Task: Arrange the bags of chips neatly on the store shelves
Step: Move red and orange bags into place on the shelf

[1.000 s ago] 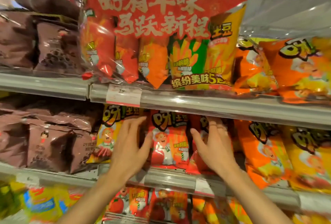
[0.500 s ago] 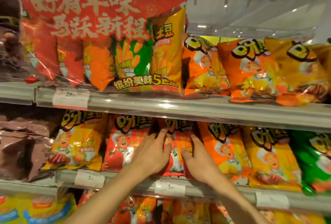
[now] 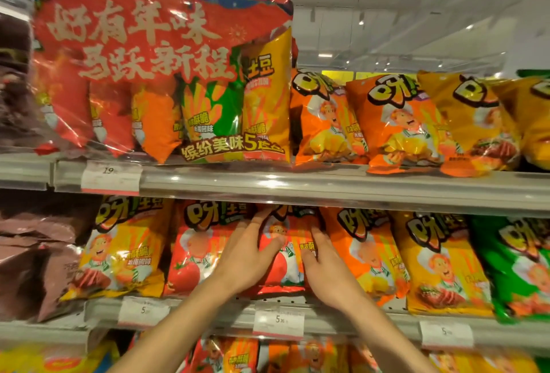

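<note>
Both hands are on the middle shelf (image 3: 342,317), working one red chip bag (image 3: 285,256) that stands in the row between another red bag (image 3: 196,250) on its left and an orange bag (image 3: 360,250) on its right. The left hand (image 3: 247,256) lies flat on the bag's left edge, fingers (image 3: 262,217) spread and reaching up its side; the right hand (image 3: 324,268) presses its right edge, fingers close together. Neither has a closed grip, it's a squeeze from both sides. This looks like the straightening step for this bag. Next it wants nudging upright and flush with its neighbours, gently, since the packets are puffy and slippery
</note>
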Action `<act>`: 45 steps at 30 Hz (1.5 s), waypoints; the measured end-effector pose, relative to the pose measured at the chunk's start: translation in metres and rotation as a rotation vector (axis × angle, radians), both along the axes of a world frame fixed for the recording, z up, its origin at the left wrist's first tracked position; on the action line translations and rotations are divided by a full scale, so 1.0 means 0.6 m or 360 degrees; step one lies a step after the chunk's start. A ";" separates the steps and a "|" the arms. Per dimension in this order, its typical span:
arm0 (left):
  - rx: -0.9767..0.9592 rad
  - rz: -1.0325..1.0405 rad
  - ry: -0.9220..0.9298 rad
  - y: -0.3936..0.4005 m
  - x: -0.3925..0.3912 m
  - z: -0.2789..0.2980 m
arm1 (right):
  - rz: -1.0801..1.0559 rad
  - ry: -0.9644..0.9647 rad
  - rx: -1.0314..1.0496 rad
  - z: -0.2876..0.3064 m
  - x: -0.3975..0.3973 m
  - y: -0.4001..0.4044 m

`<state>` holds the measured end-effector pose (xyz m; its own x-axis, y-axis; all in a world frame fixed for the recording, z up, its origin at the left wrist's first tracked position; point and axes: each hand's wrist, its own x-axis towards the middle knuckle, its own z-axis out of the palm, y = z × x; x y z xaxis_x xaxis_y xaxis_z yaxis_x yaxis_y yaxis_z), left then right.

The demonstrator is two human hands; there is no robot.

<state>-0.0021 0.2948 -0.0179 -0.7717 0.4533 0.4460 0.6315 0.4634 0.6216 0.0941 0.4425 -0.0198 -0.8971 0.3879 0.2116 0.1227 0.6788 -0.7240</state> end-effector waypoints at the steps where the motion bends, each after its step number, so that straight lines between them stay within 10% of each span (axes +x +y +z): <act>1: 0.0055 -0.0013 -0.0034 -0.003 0.000 0.002 | -0.0001 0.0017 -0.0004 0.003 0.002 -0.002; 31: 0.0705 -0.0080 -0.0490 -0.417 -0.046 0.044 | 0.0186 0.0558 -0.0159 0.019 -0.091 -0.316; 45: 0.0251 -0.0086 -0.0379 -0.618 -0.069 0.047 | 0.0088 0.0292 -0.0087 -0.013 -0.206 -0.416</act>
